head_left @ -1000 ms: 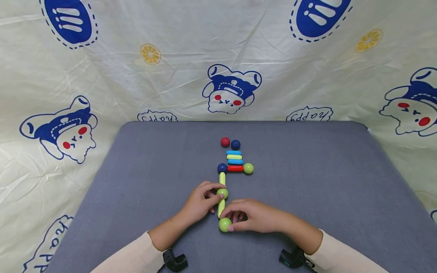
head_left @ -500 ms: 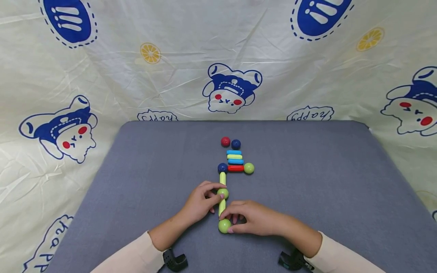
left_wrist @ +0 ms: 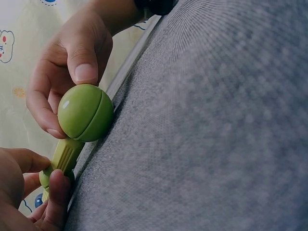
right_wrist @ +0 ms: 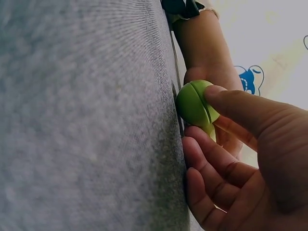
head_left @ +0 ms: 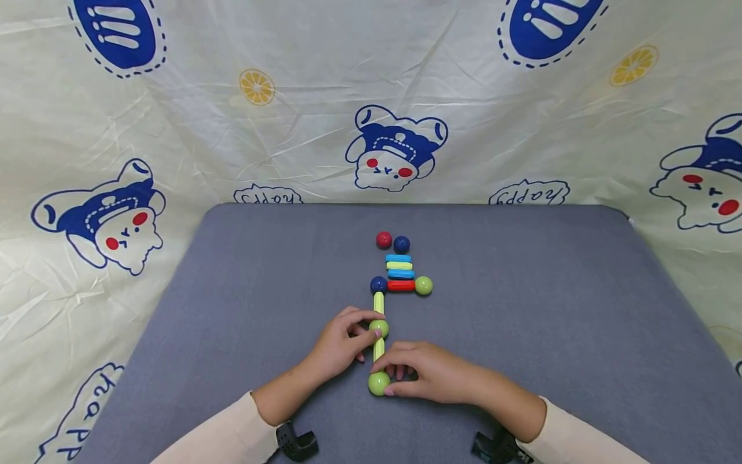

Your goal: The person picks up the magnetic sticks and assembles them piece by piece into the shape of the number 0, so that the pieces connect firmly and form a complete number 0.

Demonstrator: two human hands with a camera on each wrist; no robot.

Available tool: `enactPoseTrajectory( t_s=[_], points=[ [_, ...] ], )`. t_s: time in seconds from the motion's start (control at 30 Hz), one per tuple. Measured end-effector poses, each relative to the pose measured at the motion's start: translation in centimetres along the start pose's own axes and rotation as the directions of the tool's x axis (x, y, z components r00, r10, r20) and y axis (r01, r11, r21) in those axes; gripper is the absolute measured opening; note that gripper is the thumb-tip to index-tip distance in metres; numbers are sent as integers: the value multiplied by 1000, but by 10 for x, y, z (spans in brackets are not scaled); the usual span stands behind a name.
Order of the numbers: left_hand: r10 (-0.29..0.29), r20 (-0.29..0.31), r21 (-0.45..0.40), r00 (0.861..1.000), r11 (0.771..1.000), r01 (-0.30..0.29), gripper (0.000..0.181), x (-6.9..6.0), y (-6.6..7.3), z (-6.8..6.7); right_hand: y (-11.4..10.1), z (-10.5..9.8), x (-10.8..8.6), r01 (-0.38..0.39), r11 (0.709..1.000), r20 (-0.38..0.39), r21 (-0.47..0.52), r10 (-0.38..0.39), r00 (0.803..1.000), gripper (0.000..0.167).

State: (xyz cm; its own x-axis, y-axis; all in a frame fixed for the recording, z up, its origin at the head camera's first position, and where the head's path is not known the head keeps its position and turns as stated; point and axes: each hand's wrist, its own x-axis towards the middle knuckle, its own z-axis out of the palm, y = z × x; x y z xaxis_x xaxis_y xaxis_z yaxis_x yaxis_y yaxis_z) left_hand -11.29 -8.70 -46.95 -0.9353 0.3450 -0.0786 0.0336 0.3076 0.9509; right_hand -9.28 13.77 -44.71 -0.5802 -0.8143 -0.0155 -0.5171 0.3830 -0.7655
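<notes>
My left hand (head_left: 343,341) pinches the middle green ball (head_left: 379,328) between thumb and fingers. A yellow-green rod (head_left: 379,301) runs from that ball up to a dark blue ball (head_left: 379,285), and another yellow-green rod (head_left: 379,348) extends toward me. At the near end of this lower rod, my right hand (head_left: 429,372) grips a second green ball (head_left: 379,384). In the left wrist view this near green ball (left_wrist: 85,113) meets the rod (left_wrist: 66,155). The right wrist view shows my thumb on the same ball (right_wrist: 197,103), with other fingers below it.
From the dark blue ball a red rod (head_left: 401,285) leads right to a green ball (head_left: 424,285). Above it lie two blue rods and a yellow-green rod (head_left: 399,265). A red ball (head_left: 384,240) and a blue ball (head_left: 402,244) sit farther back on the grey table (head_left: 522,309).
The near green ball and the lower rod's near end have shifted slightly left with my right hand, so the rod is straighter in line. The left hand keeps its hold.
</notes>
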Motion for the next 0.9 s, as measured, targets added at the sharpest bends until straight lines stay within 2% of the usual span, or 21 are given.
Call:
enactPoseTrajectory(
  t_s=[0.6, 0.77, 0.9],
  points=[
    [5, -3, -2, 1000, 1000, -5, 25, 0, -1, 1, 2, 1, -1, 10, 999, -32, 43, -8, 999, 31],
    [3, -4, -5, 1000, 1000, -3, 26, 0, -1, 1, 3, -3, 0, -25, 994, -56, 102, 31, 998, 33],
    [-2, -5, -13, 1000, 1000, 2, 26, 0, -1, 1, 4, -10, 1, -58, 989, -118, 138, 74, 990, 32]
  ],
)
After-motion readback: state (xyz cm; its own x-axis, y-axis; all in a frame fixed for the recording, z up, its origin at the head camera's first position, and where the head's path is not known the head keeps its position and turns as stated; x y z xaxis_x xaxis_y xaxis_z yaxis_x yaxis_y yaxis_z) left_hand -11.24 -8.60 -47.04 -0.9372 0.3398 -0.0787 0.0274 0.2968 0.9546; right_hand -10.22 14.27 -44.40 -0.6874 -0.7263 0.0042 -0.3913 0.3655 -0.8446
